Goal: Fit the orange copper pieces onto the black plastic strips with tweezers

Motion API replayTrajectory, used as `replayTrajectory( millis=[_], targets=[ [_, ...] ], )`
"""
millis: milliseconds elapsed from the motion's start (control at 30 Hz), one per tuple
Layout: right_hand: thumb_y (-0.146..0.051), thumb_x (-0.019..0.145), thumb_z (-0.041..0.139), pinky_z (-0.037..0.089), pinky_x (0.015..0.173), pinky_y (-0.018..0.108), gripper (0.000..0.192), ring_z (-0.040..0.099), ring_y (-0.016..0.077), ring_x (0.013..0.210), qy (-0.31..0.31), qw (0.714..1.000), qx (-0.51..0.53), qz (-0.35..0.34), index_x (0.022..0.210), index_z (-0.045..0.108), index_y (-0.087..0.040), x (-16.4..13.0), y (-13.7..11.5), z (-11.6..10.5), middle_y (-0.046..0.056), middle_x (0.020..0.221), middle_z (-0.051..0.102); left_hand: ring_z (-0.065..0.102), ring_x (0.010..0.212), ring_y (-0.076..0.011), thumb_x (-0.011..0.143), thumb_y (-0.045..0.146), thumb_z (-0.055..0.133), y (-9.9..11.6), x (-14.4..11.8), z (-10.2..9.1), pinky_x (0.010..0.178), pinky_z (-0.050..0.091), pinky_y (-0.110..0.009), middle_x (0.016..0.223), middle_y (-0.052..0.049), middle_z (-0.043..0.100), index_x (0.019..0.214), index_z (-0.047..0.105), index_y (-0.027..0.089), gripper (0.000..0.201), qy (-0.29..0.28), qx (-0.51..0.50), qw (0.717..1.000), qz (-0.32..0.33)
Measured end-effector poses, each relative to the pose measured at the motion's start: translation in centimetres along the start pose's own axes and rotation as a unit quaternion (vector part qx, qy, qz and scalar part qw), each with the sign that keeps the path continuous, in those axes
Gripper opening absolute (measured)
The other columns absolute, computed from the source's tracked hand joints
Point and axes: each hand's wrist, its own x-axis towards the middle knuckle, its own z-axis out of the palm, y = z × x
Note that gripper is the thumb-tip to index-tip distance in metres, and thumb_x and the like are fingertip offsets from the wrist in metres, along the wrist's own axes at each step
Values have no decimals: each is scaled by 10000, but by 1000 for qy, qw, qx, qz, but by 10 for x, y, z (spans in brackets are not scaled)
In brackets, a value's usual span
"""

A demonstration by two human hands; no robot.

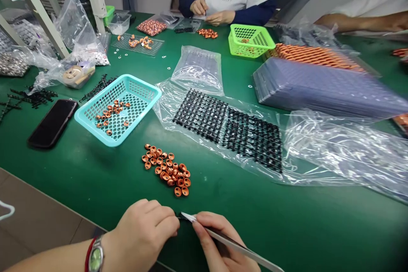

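Observation:
My left hand is closed near the table's front edge, pinching a tiny black part at its fingertips. My right hand holds metal tweezers whose tip meets that part. Just beyond lies a heap of small copper coils on the green mat. Black part strips lie on clear plastic further back. A watch and a red band sit on my left wrist.
A teal basket with several copper coils stands left of centre, a black phone beside it. A green basket, stacked trays and plastic bags lie further back. A person works across the table.

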Motion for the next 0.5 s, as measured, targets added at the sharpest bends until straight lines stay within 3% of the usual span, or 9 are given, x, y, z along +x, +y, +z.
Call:
replayTrajectory(
  millis=[233,500],
  targets=[
    [-208,958,730,629,761,164,76,770,136,819,-11,999,33,-4,954,741,-284,1,2,-1,-5,897,771,582,640,-178,1143,176,355,-2,1,3,610,409,-323,824,-19,728,925,603,178,330,39,22,999,14],
    [-185,946,737,633,769,188,112,765,140,820,-19,998,53,-16,950,752,-296,2,-4,3,-9,896,778,614,611,-179,1132,151,365,0,2,0,573,431,-324,809,-29,747,929,607,175,317,39,34,998,23]
  ],
)
